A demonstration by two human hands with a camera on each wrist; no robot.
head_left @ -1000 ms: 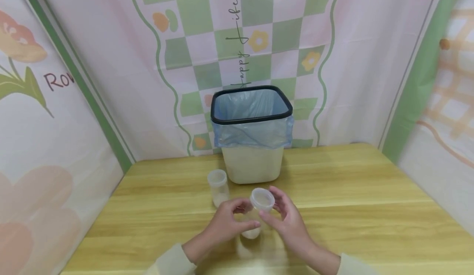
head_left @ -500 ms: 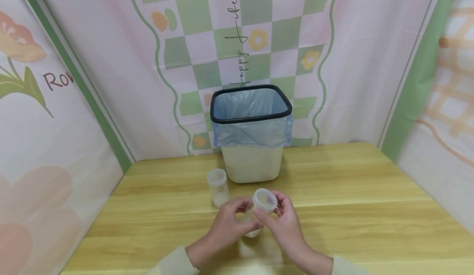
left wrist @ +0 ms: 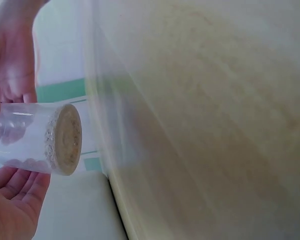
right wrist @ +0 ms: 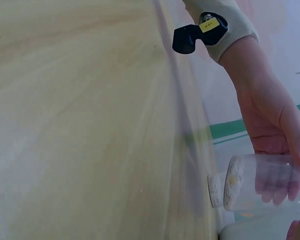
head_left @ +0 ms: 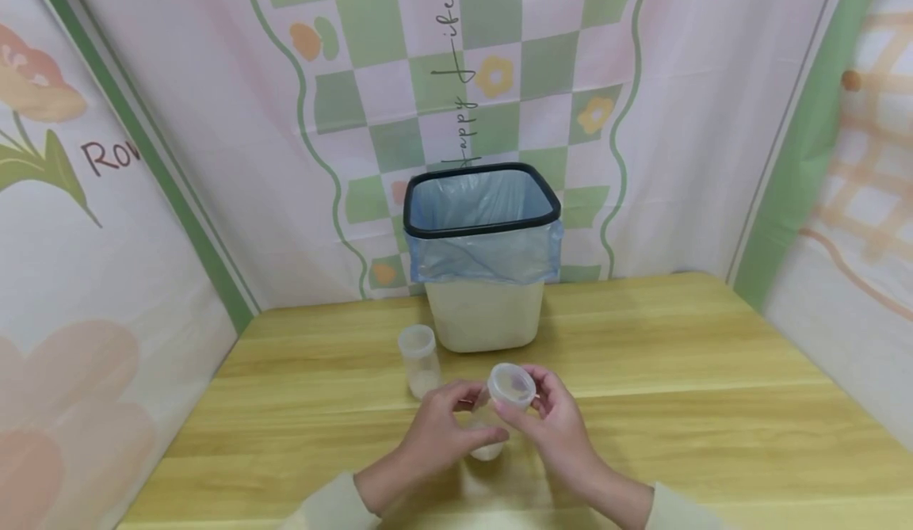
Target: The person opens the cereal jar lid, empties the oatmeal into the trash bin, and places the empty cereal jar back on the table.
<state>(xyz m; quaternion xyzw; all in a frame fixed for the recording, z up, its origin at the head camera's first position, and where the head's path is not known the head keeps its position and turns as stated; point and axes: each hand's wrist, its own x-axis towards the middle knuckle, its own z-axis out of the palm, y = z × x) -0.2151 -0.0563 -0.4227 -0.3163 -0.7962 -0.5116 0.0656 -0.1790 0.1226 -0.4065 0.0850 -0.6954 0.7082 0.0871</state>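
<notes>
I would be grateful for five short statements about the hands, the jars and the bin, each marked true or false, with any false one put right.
1. The left hand and the right hand are both on one clear jar. True.
2. The second jar lies on its side. False: the second jar stands upright on the table.
3. The bin has a black rim. True.
4. The liner hanging over the bin's outside is yellow. False: the liner is blue.
5. The bin stands closer to the person than both jars. False: it stands farther away, beyond them.
</notes>
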